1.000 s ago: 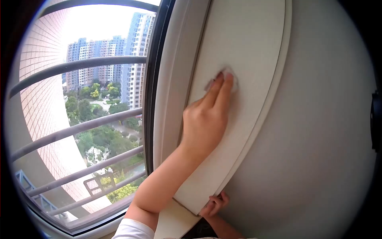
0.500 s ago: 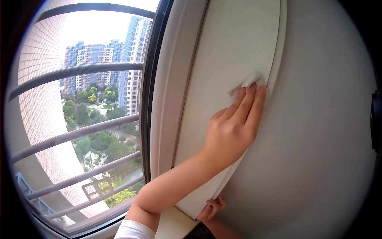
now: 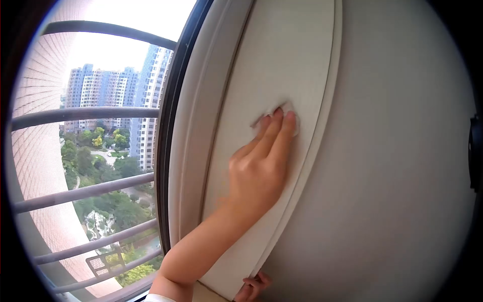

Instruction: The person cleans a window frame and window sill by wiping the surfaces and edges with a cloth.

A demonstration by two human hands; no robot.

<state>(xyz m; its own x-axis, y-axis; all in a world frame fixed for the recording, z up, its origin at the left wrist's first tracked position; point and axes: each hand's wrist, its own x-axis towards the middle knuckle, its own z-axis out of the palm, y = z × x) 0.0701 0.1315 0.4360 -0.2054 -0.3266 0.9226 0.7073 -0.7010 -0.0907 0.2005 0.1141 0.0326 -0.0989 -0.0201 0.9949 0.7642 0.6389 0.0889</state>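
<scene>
My left hand (image 3: 259, 163) reaches up from the lower left, fingers extended and held together. It presses a thin white cloth (image 3: 289, 108) flat against the cream window-side panel (image 3: 282, 55); the cloth is slightly blurred, and whether it is fabric or tissue I cannot tell. The thumb is hidden. At the panel's lower end, my right hand (image 3: 254, 287) has its fingers curled around the raised edge trim (image 3: 302, 189). Part of that hand is cut off by the bottom of the view.
To the left is a window with a dark frame (image 3: 168, 131) and curved metal bars (image 3: 90, 192) outside. Tall buildings and trees show beyond. A plain grey wall (image 3: 392, 151) fills the right side. A dark object (image 3: 474, 153) sits at the far right edge.
My left hand and the cloth have slid from near the panel's right edge towards its middle. The whole view has shifted, so the window appears lower and further left. My right hand keeps its hold.
</scene>
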